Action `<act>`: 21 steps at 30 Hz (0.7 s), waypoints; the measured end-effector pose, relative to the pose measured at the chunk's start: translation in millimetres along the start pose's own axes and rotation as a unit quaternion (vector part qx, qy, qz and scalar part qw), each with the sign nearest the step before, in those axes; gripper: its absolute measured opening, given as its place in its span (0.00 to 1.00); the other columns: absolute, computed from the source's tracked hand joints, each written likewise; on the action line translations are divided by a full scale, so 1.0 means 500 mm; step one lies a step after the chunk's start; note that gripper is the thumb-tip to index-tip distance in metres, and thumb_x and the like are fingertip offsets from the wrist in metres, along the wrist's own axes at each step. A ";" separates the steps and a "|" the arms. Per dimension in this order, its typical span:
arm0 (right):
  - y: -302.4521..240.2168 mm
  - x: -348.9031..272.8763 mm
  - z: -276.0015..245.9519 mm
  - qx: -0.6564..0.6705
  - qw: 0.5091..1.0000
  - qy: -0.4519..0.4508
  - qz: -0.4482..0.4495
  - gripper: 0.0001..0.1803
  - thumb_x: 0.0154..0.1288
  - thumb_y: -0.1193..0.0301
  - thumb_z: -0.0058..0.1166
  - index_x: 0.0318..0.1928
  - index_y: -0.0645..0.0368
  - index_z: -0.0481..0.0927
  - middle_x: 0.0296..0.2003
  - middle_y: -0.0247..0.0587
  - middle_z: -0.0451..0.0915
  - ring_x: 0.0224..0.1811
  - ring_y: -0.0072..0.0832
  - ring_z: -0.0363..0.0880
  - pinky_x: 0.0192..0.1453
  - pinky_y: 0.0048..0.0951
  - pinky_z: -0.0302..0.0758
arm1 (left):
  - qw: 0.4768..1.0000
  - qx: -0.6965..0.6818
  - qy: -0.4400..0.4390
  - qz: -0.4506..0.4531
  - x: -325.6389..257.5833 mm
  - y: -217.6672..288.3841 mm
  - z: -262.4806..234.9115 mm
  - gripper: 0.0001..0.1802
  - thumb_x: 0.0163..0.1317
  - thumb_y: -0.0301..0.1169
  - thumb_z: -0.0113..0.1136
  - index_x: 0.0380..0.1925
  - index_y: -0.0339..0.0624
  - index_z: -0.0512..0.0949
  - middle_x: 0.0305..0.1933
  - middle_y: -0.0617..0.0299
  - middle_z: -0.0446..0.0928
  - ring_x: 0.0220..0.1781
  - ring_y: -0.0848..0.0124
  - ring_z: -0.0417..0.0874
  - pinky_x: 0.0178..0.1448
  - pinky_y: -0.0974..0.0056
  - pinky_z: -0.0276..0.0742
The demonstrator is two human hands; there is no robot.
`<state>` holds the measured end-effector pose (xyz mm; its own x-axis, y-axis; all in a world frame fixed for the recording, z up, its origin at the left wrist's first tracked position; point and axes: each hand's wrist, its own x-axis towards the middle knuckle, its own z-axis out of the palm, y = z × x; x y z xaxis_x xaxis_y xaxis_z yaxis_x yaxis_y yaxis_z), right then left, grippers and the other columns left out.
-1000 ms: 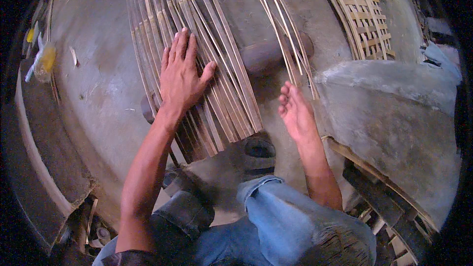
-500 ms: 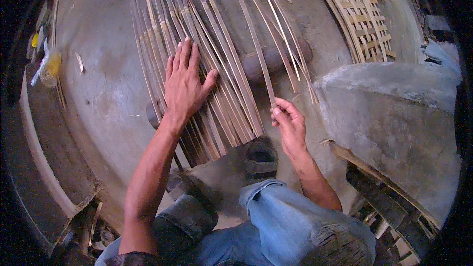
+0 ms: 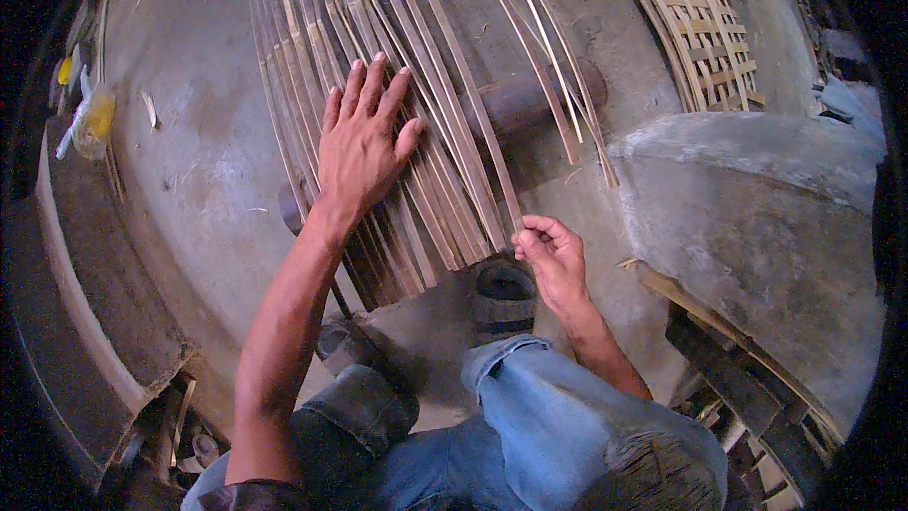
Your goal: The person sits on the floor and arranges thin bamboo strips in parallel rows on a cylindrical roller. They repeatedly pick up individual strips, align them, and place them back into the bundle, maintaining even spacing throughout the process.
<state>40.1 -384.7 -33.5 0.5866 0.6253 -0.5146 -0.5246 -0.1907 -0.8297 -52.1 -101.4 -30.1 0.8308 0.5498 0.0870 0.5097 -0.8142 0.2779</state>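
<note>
A rough grey concrete floor (image 3: 189, 180) carried a fan of long, flat, pale-brown bamboo strips (image 3: 378, 28), lying over a dark round log (image 3: 530, 99). A woven bamboo lattice (image 3: 700, 28) lay beyond. The left hand (image 3: 364, 147) pressed flat, fingers spread, on the strips; the right hand (image 3: 549, 255) pinched one strip's near end
</note>
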 end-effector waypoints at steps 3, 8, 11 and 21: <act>-0.004 0.005 -0.003 -0.001 1.000 0.007 0.007 0.16 0.67 0.72 0.62 0.52 0.64 0.77 0.37 0.41 0.83 0.37 0.22 0.80 0.44 0.25 0.79 | 1.000 -0.001 0.005 0.006 0.000 0.002 0.001 0.32 0.69 0.51 0.48 0.71 0.56 0.64 0.79 0.57 0.54 0.80 0.56 0.51 0.79 0.46 0.48; -0.028 0.003 0.006 -0.053 0.998 -0.010 0.025 0.21 0.65 0.73 0.62 0.57 0.67 0.75 0.38 0.39 0.82 0.38 0.22 0.79 0.44 0.24 0.78 | 1.000 0.005 0.013 0.009 -0.002 0.001 -0.005 0.32 0.69 0.50 0.49 0.70 0.55 0.64 0.78 0.56 0.55 0.79 0.55 0.53 0.79 0.47 0.49; -0.072 -0.020 0.021 -0.035 0.996 -0.071 -0.029 0.24 0.62 0.75 0.62 0.59 0.66 0.76 0.41 0.40 0.82 0.41 0.24 0.81 0.47 0.26 0.79 | 1.000 0.008 0.020 0.015 -0.002 -0.007 0.007 0.32 0.68 0.50 0.49 0.70 0.53 0.64 0.77 0.54 0.57 0.79 0.55 0.54 0.78 0.47 0.50; -0.012 -0.104 0.107 0.116 0.956 -0.258 0.073 0.21 0.58 0.79 0.66 0.53 0.59 0.79 0.36 0.37 0.84 0.40 0.25 0.83 0.50 0.31 0.81 | 0.994 -0.085 0.054 0.030 -0.002 -0.018 -0.001 0.37 0.70 0.56 0.45 0.71 0.43 0.61 0.76 0.49 0.57 0.78 0.51 0.54 0.78 0.43 0.49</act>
<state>-20.1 -375.7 9.7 0.1461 0.9064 -0.3963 -0.7358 -0.1682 -0.6559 -57.6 -94.2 -32.2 0.8254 0.5250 0.2075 0.4067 -0.8079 0.4265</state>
